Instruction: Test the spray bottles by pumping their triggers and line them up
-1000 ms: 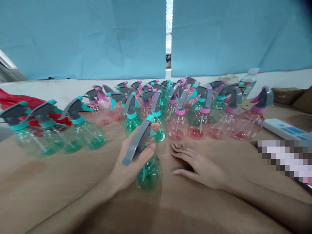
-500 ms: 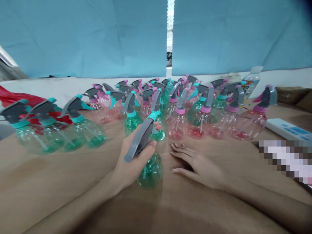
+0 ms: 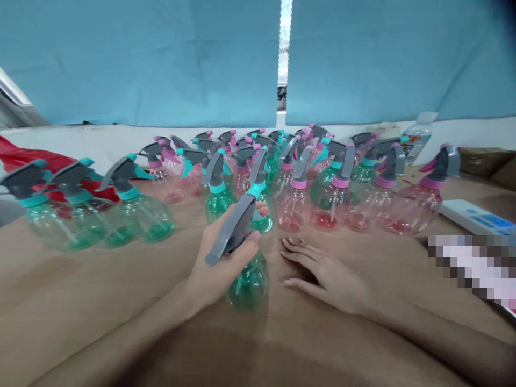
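Observation:
My left hand (image 3: 220,252) is wrapped around the neck of a green spray bottle (image 3: 248,285), just under its grey and teal trigger head. That bottle stands on the brown table (image 3: 133,301), its nozzle pointing away from me. To its right, my right hand (image 3: 326,274) lies on the tabletop with its fingers stretched out, holding nothing. Three green spray bottles with teal collars, the nearest of them a tilted-looking one (image 3: 151,217), stand in a row on the left. Pink spray bottles (image 3: 332,207) line up beyond my right hand.
More green and pink spray bottles crowd the back of the table. Red plastic (image 3: 60,166) lies behind the left row. On the right are a white device with blue markings (image 3: 475,215), a blurred-out flat object (image 3: 475,269) and a clear bottle (image 3: 419,134). A blue sheet (image 3: 161,64) hangs behind.
Almost nothing differs. The view has shifted very slightly, while both hands and the held spray bottle keep their places.

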Available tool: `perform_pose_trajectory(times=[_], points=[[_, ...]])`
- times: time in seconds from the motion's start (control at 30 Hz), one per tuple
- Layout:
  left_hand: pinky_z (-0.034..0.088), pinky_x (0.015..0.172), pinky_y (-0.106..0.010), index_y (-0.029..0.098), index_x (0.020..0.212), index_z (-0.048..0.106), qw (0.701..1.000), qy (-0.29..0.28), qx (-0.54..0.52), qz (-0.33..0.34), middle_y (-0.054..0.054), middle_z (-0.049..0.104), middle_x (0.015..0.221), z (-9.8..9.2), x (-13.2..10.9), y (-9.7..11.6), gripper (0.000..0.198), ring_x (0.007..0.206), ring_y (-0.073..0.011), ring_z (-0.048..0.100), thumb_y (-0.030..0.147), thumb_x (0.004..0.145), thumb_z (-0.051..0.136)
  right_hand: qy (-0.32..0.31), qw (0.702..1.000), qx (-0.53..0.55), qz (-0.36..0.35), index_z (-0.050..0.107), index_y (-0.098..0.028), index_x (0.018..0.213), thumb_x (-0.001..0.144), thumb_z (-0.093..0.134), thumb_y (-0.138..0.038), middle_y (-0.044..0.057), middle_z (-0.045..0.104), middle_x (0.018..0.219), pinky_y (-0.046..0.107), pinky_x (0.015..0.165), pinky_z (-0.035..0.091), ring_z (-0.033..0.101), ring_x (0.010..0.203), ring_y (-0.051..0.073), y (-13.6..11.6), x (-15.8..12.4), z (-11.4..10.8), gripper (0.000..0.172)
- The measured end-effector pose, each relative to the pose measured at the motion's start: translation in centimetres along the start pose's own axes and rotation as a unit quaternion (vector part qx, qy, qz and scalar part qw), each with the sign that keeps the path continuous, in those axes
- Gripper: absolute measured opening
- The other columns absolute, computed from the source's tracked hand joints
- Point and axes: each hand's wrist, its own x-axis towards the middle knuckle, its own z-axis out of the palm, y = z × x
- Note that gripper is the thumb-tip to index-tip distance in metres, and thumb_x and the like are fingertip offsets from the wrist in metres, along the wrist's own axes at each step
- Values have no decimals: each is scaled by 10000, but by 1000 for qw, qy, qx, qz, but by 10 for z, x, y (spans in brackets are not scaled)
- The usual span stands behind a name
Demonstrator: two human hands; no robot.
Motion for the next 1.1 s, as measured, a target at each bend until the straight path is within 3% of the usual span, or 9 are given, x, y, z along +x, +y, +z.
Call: perform_pose_trajectory(times=[0.17,0.37,1.1], points=[[469,598,-254,229,1141,575,1000,1,17,23,27,629,771,0,0,-1,343,616,-131,556,204,804,520,-7,1000,-14,1,444,-184,1391,898,446,-576,60,411,1478,457,1126,315,341,1375,238,1,-1,0,630],[504,682,-243,243,1135,570,999,10,15,42,9,657,1050,1,1,-6,358,698,-111,598,146,792,539,-9,1000,-12,4,442,-182,1393,900,441,-575,66,403,1482,466,1122,319,344,1374,243,0,0,-1,630],[522,622,-262,239,1101,566,999,1,-14,42,-19,660,1023,3,4,-5,364,624,-106,575,161,748,526,10,1000,-5,-3,457,-191,1383,895,475,-551,75,443,1457,466,1112,336,376,1355,251,-1,-1,-1,607]])
